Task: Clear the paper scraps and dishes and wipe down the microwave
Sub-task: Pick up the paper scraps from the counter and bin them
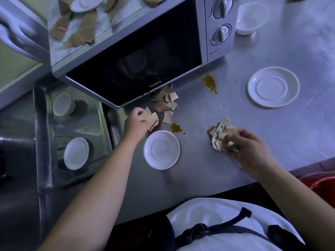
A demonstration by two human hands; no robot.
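Across a dull grey metal surface, smooth and faintly scuffed, dim bluish light. At its back, a silver microwave with a glossy black door and two ribbed round knobs. On its top, torn brown paper strips around a white plate. Just beside the microwave's right side, a white bowl. Nearer and further right, a round white saucer with raised concentric rings, well apart from everything else. Near the door's lower corner, a grainy yellow-brown larger stain. Just beside a second saucer at the near middle, a smaller stain. At the foot of the door, a loose heap of creased, jagged brown paper scraps. To the left, a sunken steel tray holding a white cup and a small saucer. At the right edge, a shiny red thing, too little in view to identify.

Left arm bare and stretched forward. Left grip knuckles up, fingers curled down and pinching one scrap at the heap's near edge, close to the second saucer. Right grip turned palm inward, fingers and thumb closed round a crumpled wad of scraps, well apart from the heap. Lifted or resting on the surface: cannot tell.
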